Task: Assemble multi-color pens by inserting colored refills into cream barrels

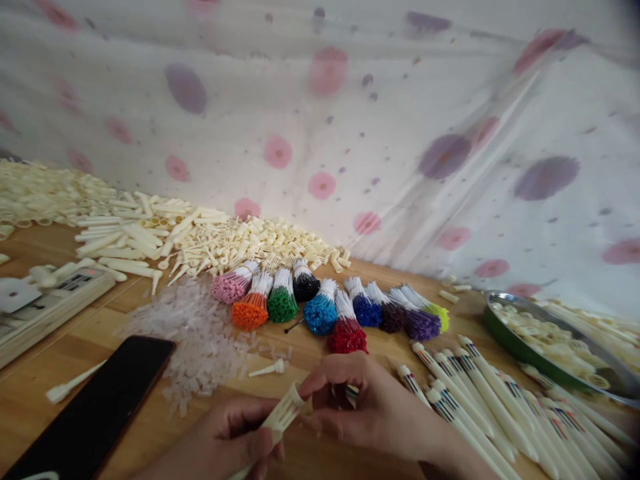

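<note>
A slotted barrel (284,415) is held tilted, low in the middle, above the bench (320,463). The left hand (245,433) has its grip closed around the lower part; the right hand (353,400) is curled by the upper rim, and I cannot tell whether its grip has hold of anything. Just beyond lies a plug (269,368), then coloured refills (283,300), with clear tubes (200,347) and a phone (95,407) leftward, pens (483,393) rightward.
</note>
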Action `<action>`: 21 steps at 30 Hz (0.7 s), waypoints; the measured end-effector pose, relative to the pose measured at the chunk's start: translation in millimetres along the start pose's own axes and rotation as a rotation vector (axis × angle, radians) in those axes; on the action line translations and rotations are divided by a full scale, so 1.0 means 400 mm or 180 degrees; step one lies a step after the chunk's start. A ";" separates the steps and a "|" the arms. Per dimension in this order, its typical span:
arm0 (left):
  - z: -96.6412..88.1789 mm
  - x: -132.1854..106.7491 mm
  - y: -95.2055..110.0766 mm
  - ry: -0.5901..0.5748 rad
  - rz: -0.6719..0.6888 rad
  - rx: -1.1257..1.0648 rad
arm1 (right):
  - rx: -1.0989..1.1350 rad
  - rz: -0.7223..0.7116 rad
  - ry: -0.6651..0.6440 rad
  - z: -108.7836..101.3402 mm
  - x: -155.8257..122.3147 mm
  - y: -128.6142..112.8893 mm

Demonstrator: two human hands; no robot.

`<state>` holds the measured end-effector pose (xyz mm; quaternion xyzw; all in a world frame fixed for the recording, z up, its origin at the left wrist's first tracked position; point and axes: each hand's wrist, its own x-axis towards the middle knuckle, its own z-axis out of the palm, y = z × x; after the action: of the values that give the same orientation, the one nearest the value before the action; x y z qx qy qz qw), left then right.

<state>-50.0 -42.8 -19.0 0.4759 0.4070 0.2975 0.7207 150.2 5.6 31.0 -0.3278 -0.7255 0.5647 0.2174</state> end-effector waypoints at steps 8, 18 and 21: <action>-0.013 0.005 -0.033 0.0104 0.0216 0.0026 | 0.0107 0.0111 0.0047 0.017 0.006 0.010; -0.009 -0.005 -0.026 0.0293 0.0589 0.0575 | -0.0531 0.0120 0.0047 0.025 -0.003 -0.012; -0.010 -0.004 -0.030 0.0264 0.0606 0.0608 | -0.0502 0.0124 0.0068 0.023 -0.003 -0.008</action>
<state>-53.7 -47.0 -30.6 0.5661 0.4159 0.3438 0.6231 144.1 -2.2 31.7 -0.3640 -0.7589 0.5064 0.1876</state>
